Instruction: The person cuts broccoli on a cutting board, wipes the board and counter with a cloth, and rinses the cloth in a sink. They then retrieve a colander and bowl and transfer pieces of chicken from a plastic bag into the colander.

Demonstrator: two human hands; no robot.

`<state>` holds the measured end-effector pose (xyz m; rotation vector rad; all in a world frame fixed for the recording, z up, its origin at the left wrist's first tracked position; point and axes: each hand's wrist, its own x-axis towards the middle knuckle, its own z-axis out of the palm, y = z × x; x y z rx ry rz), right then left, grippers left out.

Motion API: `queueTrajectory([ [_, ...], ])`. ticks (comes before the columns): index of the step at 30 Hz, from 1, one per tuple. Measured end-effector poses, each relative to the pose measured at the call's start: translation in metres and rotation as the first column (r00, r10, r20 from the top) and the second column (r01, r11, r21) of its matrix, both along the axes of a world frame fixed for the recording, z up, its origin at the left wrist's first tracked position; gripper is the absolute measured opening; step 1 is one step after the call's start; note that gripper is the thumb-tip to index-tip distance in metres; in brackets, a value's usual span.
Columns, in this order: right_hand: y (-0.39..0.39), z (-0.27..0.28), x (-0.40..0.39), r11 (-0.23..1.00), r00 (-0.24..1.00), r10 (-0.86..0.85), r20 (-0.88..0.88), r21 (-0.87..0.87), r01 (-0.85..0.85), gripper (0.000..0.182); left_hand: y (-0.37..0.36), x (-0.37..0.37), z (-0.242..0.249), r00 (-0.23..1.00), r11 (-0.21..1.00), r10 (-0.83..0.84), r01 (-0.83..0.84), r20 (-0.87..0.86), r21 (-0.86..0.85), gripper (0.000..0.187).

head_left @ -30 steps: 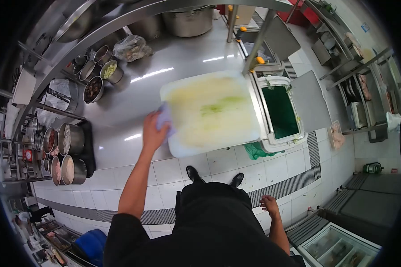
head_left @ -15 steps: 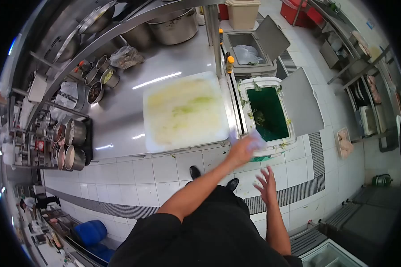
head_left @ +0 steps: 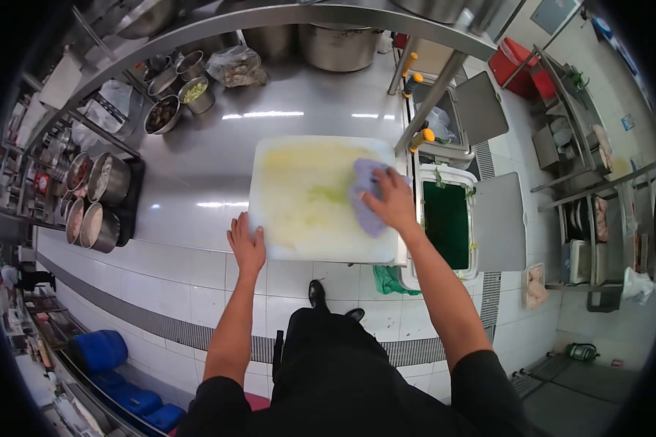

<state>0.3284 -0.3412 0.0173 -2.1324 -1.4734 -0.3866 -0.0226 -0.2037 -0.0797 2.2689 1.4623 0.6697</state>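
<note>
Since the earlier frame, the purple cloth (head_left: 366, 213) has passed from the left hand to the right and moved from beside the bin's near rim onto the board. It now lies bunched on the right part of the white cutting board (head_left: 295, 240), pressed under the right hand (head_left: 395, 198), whose fingers spread over it. The left hand (head_left: 246, 247) is open and empty at the board's near left corner, thumb close to the edge; whether it touches is unclear. The wiping looks only partly done: a green smear (head_left: 330, 194) remains left of the cloth, and yellowish stain shows towards the far left, while the near part looks paler. The board rests on the steel counter (head_left: 189, 171), just left of the open bin (head_left: 474, 233).
</note>
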Motion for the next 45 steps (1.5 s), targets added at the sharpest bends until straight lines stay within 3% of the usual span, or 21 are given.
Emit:
queueTrajectory([
  [3,0.037,-0.036,-0.034,0.993,0.988,-0.052,-0.144,-0.116,0.035,0.032,-0.010,0.010,0.006,0.998,0.997,0.052,-0.051,0.028,-0.051,0.053],
  [6,0.063,-0.074,-0.114,0.979,0.975,0.193,-0.109,-0.047,-0.199,0.016,-0.007,0.008,0.009,0.998,0.997,0.064,-0.063,0.017,-0.052,0.052],
  [8,0.065,-0.057,-0.178,0.880,0.922,0.345,-0.176,-0.281,-0.383,0.011,-0.005,0.008,0.009,0.999,0.999,0.043,-0.043,0.001,-0.022,0.053],
  [10,0.065,-0.067,-0.171,0.821,0.858,0.457,-0.234,-0.259,-0.508,0.011,-0.005,0.005,0.011,0.999,0.999,0.033,-0.033,0.013,-0.024,0.052],
  [12,0.060,-0.132,-0.105,0.823,0.871,0.485,-0.075,-0.299,-0.483,0.011,-0.001,0.005,0.013,1.000,0.999,0.019,-0.019,0.020,-0.027,0.052],
  [14,0.084,-0.071,-0.011,0.807,0.978,0.142,-0.154,-0.554,-0.204,0.020,-0.003,0.006,0.015,0.999,1.000,0.023,-0.022,0.044,-0.022,0.052],
  [15,0.094,-0.056,0.027,0.955,0.980,0.055,-0.193,-0.275,-0.108,0.016,-0.004,0.006,0.015,0.998,0.999,0.029,-0.028,0.047,-0.029,0.052],
  [16,0.100,-0.043,0.058,0.862,0.983,-0.153,-0.097,-0.500,0.085,0.021,-0.004,0.006,0.015,0.999,0.999,0.023,-0.023,0.029,-0.030,0.052],
  [18,0.100,-0.045,0.061,0.947,0.993,-0.112,0.043,-0.297,0.119,0.029,0.000,0.005,0.017,1.000,0.999,0.027,-0.027,0.009,-0.027,0.052],
  [22,0.083,-0.051,-0.044,0.946,0.995,-0.097,-0.032,-0.314,0.082,0.039,0.000,0.007,0.020,0.998,0.998,0.048,-0.046,0.050,-0.036,0.053],
  [24,0.092,-0.048,-0.066,0.950,0.952,-0.020,-0.305,-0.302,-0.077,0.037,0.002,0.006,0.019,0.999,1.000,0.023,-0.022,0.049,-0.011,0.052],
  [27,0.150,-0.047,-0.059,0.961,0.959,0.148,-0.241,-0.195,-0.197,0.034,0.003,0.007,0.022,0.999,1.000,0.017,-0.017,0.048,-0.008,0.052],
  [29,0.224,-0.035,-0.053,0.999,0.988,0.035,-0.148,0.014,-0.033,0.026,0.002,0.004,0.022,0.999,0.999,0.031,-0.030,0.039,-0.017,0.052],
  [33,0.276,-0.060,-0.107,0.974,0.952,0.120,-0.280,-0.151,-0.167,0.025,0.003,0.005,0.022,0.999,0.999,0.019,-0.017,0.050,-0.030,0.051],
  [36,0.218,-0.064,-0.174,0.818,0.897,0.416,-0.148,-0.370,-0.440,0.021,0.005,0.005,0.021,0.998,0.999,0.026,-0.023,0.054,-0.040,0.050],
  [38,0.163,-0.049,-0.195,0.764,0.809,0.495,-0.317,-0.285,-0.579,0.019,0.004,0.002,0.021,0.998,0.999,0.014,-0.011,0.056,-0.053,0.050],
  [40,0.106,-0.029,-0.183,0.637,0.797,0.486,-0.358,-0.479,-0.604,0.021,0.005,0.001,0.022,0.998,0.999,0.008,-0.005,0.069,-0.042,0.048],
  [42,0.066,-0.072,-0.107,0.759,0.823,0.514,-0.242,-0.319,-0.568,0.026,0.007,0.005,0.023,0.998,0.998,0.014,-0.011,0.066,-0.057,0.048],
  [43,0.056,-0.089,-0.057,0.883,0.952,0.277,-0.129,-0.356,-0.305,0.026,0.007,0.005,0.023,0.998,0.999,0.018,-0.015,0.064,-0.050,0.048],
  [44,0.078,-0.039,-0.027,0.799,0.981,-0.012,-0.192,-0.592,-0.106,0.024,0.005,0.004,0.023,0.998,0.999,0.014,-0.011,0.057,-0.043,0.048],
  [45,0.090,-0.044,0.026,0.788,0.999,-0.039,-0.002,-0.615,0.029,0.026,0.005,0.004,0.020,0.999,0.999,0.017,-0.015,0.052,-0.032,0.048],
])
